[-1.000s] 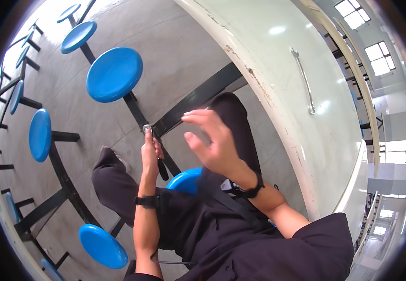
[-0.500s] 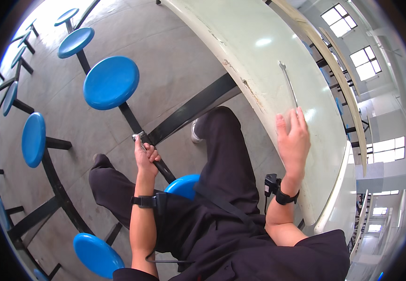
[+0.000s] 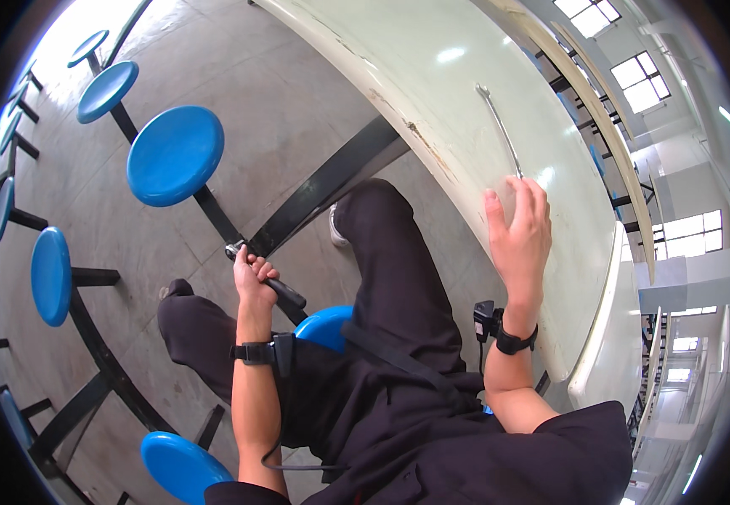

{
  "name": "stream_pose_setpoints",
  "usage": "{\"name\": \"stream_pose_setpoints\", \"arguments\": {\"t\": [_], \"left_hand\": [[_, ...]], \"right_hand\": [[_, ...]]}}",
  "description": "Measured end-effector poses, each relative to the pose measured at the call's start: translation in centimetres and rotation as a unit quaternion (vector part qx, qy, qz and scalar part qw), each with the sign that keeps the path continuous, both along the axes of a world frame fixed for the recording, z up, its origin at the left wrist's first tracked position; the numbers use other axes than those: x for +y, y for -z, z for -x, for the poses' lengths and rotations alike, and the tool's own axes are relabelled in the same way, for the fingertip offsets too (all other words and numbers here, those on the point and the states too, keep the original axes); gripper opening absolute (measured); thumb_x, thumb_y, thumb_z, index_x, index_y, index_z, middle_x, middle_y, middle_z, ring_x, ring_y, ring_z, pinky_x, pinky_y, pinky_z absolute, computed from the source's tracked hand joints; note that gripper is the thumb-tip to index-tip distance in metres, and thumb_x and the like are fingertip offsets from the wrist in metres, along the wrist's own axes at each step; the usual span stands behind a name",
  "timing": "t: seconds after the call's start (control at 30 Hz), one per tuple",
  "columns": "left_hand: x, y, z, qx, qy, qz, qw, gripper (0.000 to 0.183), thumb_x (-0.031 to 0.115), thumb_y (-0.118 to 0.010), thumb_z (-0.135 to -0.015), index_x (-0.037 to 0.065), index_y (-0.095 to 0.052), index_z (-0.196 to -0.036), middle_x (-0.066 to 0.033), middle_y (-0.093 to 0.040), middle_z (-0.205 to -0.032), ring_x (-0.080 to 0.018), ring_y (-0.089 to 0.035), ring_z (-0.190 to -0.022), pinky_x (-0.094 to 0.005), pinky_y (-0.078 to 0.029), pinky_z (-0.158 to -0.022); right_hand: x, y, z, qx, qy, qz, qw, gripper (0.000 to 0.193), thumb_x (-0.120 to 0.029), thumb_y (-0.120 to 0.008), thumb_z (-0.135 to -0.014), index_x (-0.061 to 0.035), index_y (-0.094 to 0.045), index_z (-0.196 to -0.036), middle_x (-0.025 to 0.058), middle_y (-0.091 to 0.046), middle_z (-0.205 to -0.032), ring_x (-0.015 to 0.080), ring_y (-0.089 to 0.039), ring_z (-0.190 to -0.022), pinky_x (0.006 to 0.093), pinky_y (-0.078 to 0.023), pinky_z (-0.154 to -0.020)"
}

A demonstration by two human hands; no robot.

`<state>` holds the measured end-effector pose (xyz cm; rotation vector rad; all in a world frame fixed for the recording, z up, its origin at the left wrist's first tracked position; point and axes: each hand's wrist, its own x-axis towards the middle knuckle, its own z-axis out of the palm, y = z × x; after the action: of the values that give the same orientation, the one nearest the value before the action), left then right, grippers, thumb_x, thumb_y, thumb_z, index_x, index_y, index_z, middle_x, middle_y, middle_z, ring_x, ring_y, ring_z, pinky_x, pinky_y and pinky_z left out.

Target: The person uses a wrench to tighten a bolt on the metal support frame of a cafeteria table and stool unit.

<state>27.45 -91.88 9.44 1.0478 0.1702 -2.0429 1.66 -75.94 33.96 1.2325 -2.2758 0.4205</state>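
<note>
the person's left hand (image 3: 254, 273) is clenching a black-handled metal tool (image 3: 289, 295), whose shiny head is showing just past the thumb, over the gray floor (image 3: 268, 109) and near the black stool frame (image 3: 217, 215). the right hand (image 3: 523, 240) is keeping its thumb apart from its fingers and is not closing on anything; the fingertips are hovering at or over the near end of the silver wrench (image 3: 499, 126), which is lying on the pale table (image 3: 457, 156). whether they are touching metal is hard to tell, since they are hiding that end. the tabletop is looking glossy, so a push instead of a firm pinch could be sending the wrench skidding, perhaps over the chipped edge (image 3: 419, 135). nothing is visibly supporting the left hand's tool from below, so a loosening grip could be dropping it against the frame
</note>
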Motion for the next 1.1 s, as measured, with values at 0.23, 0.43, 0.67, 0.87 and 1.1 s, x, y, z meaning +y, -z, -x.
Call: {"name": "stream_pose_setpoints", "arguments": {"t": [0.23,0.43,0.67,0.87,1.1], "left_hand": [[-0.1,0.1,-0.4,-0.016,-0.021,-0.001,1.0,0.033,0.036,-0.047,-0.09,0.017,-0.038,-0.063,0.0063,-0.025,-0.047,-0.0071,-0.023,-0.037,-0.0232,-0.024,-0.039],[-0.3,1.3,-1.1,-0.009,-0.058,-0.021,0.998,0.032,0.035,-0.047,-0.089,0.018,-0.039,-0.064,0.0065,-0.025,-0.046,-0.0071,-0.024,-0.036,-0.0234,-0.024,-0.038],[0.8,0.8,-1.8,-0.14,-0.048,-0.017,0.989,0.027,0.039,-0.047,-0.09,0.014,-0.039,-0.093,0.0053,-0.033,-0.058,-0.0046,-0.026,-0.041,-0.02,-0.025,-0.038],[3.0,2.0,-4.2,-0.298,-0.008,0.038,0.954,0.018,0.03,-0.046,-0.093,0.017,-0.037,-0.101,0.0019,-0.039,-0.068,-0.0045,-0.029,-0.043,-0.0197,-0.028,-0.038],[4.0,4.4,-6.6,-0.317,0.032,0.091,0.943,0.019,0.034,-0.047,-0.092,0.016,-0.041,-0.093,0.0064,-0.028,-0.053,-0.0054,-0.029,-0.041,-0.0226,-0.031,-0.038]], "right_hand": [[0.1,0.0,-1.1,-0.04,-0.024,0.017,0.999,0.03,-0.029,-0.063,-0.079,-0.0055,-0.055,-0.097,0.0103,-0.052,-0.095,0.0285,-0.05,-0.089,0.0386,-0.042,-0.077],[2.0,1.1,-2.8,-0.043,-0.15,0.019,0.988,0.02,-0.002,-0.066,-0.072,-0.0047,-0.056,-0.09,0.0092,-0.049,-0.078,0.0279,-0.048,-0.074,0.0368,-0.042,-0.069],[1.7,2.9,-2.8,0.046,-0.365,0.323,0.872,0.011,0.006,-0.045,-0.083,0.001,-0.045,-0.092,0.0086,-0.039,-0.079,0.0194,-0.04,-0.062,0.0335,-0.051,-0.052],[-3.7,5.5,-5.2,-0.223,-0.437,0.356,0.795,0.014,-0.001,-0.042,-0.088,0.0036,-0.036,-0.1,0.0098,-0.041,-0.076,0.0172,-0.047,-0.046,0.0262,-0.043,-0.04],[-11.6,17.0,-8.3,-0.546,-0.453,0.182,0.681,0.014,-0.009,-0.056,-0.088,-0.0019,-0.053,-0.099,-0.002,-0.037,-0.074,0.0023,-0.038,-0.055,0.0188,-0.048,-0.054]]}}
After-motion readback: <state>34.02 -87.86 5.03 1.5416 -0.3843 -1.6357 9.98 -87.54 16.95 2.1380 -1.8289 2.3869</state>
